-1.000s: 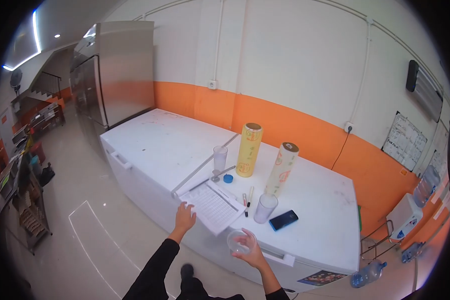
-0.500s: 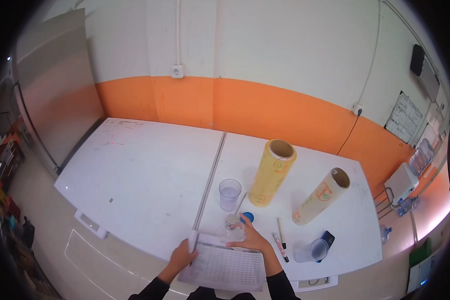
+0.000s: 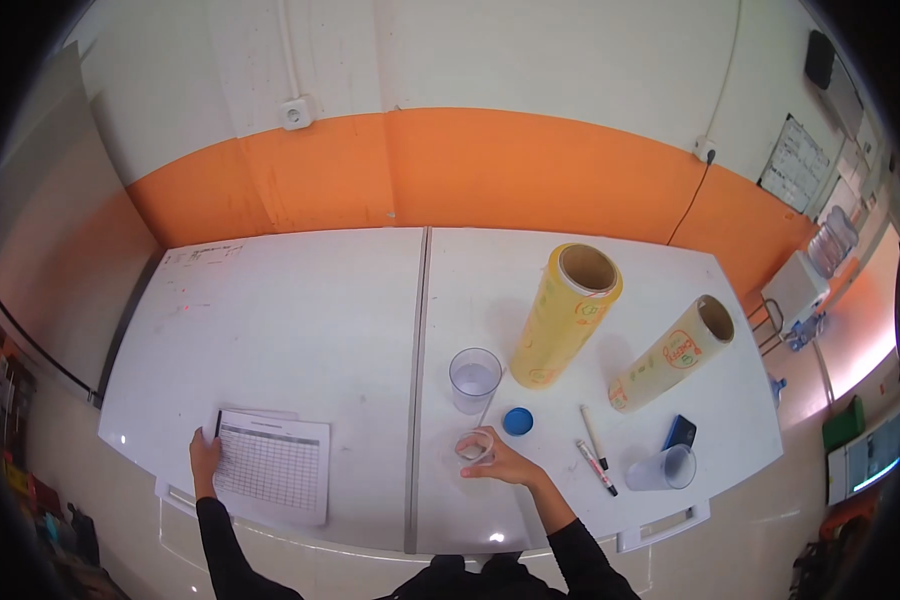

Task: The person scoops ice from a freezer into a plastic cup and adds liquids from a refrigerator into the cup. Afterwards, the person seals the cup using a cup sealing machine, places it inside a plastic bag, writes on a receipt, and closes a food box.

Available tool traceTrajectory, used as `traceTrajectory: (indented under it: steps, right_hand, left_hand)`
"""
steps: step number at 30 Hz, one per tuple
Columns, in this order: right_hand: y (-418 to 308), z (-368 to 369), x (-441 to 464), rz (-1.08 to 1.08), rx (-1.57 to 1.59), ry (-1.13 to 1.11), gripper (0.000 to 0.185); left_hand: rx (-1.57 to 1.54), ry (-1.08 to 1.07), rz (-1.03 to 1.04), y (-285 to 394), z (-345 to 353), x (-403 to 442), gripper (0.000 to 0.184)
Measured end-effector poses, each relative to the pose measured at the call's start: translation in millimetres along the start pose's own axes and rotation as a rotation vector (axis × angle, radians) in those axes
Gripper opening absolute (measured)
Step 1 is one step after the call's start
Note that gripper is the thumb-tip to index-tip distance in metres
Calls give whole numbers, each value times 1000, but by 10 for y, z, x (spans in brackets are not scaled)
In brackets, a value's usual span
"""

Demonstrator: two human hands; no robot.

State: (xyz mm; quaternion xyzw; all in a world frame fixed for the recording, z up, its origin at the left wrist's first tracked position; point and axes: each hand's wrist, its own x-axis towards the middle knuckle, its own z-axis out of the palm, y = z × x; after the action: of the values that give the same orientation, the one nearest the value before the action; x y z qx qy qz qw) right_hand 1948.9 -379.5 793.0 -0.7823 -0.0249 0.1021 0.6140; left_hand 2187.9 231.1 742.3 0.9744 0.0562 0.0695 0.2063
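Note:
My left hand [image 3: 206, 460] is closed on the left edge of a stack of printed table sheets [image 3: 272, 468], which lies on the white tabletop left of the seam. My right hand [image 3: 505, 462] wraps round a small clear jar [image 3: 470, 452] on the right half; its open mouth faces up. A blue lid [image 3: 517, 421] lies apart from the jar, just beyond my right fingers. Behind the jar stands a clear plastic cup [image 3: 475, 382], upright. A thin stick or pen beside that cup is too small to tell.
Two rolls of wrap stand on the table [image 3: 300, 330]: a yellow roll [image 3: 562, 325] and a paler roll [image 3: 668, 362]. Two markers [image 3: 595, 455] lie right of my hand. Farther right, a clear cup [image 3: 660, 468] lies on its side near a dark phone [image 3: 680, 432].
My left hand has carried the sheets from the table's front middle to the left half. My right hand stays round the jar. The view has shifted.

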Motion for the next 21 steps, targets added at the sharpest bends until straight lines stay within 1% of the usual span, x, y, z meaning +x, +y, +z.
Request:
traceTrajectory:
  steps: [1, 2, 4, 5, 6, 7, 8, 9, 10, 11, 13, 14, 15, 17, 18, 19, 20, 21]
  right_hand:
    - [42, 75, 5, -30, -44, -12, 55]
    - [79, 175, 4, -11, -24, -44, 55]
    - [-95, 469, -72, 33, 14, -113, 55]
    - [-221, 640, -99, 53, 8, -154, 56]
    - [-316, 834, -88, 71, 4, -192, 57]
    - [-300, 1036, -43, 30, -20, -231, 58]
    - [-305, 1209, 26, -11, -45, -270, 60]
    - [-420, 1283, 158, -1, -31, -362, 61]
    - [-537, 1357, 291, 11, -15, -454, 61]
    - [-537, 1462, 454, -36, -39, -481, 62]
    - [-637, 1635, 810, -121, -130, -531, 64]
    - [-740, 1672, 965, -158, -199, -553, 66]
    - [-824, 1704, 1039, -164, -191, -508, 68]
    - [-946, 1703, 1121, -179, -178, -418, 71]
    - [-933, 1663, 1108, -177, -164, -414, 77]
    - [-904, 1621, 1053, -173, -148, -413, 83]
    - [-868, 1575, 988, -168, -129, -414, 89]
    - [-821, 1468, 883, -121, -102, -407, 87]
  left_hand:
    - [17, -3, -28, -14, 10, 139, 67]
    - [70, 102, -19, -14, 58, 260, 68]
    - [168, 305, -3, 249, 176, 415, 71]
    - [-2, 342, 124, 461, 290, 514, 72]
    - [-174, 375, 254, 814, 387, 594, 73]
    - [-169, 363, 439, 1508, 272, 419, 72]
    - [-453, 135, 464, 2109, 227, 242, 78]
    - [-604, -121, 498, 2746, 60, -28, 85]
    - [-658, -313, 656, 3216, -18, -231, 92]
    - [-584, -415, 835, 3560, 12, -353, 101]
    - [-570, -551, 1046, 4173, 79, -591, 113]
    - [-613, -625, 1057, 4400, 173, -664, 117]
    - [-654, -700, 1067, 4575, 283, -729, 122]
    - [-567, -710, 1155, 4820, 400, -849, 123]
    - [-521, -714, 1199, 4920, 450, -895, 123]
    - [-480, -654, 1199, 4965, 513, -959, 117]
    - [-485, -717, 1133, 4979, 590, -981, 114]
    - [-488, -777, 1066, 4988, 673, -1000, 111]
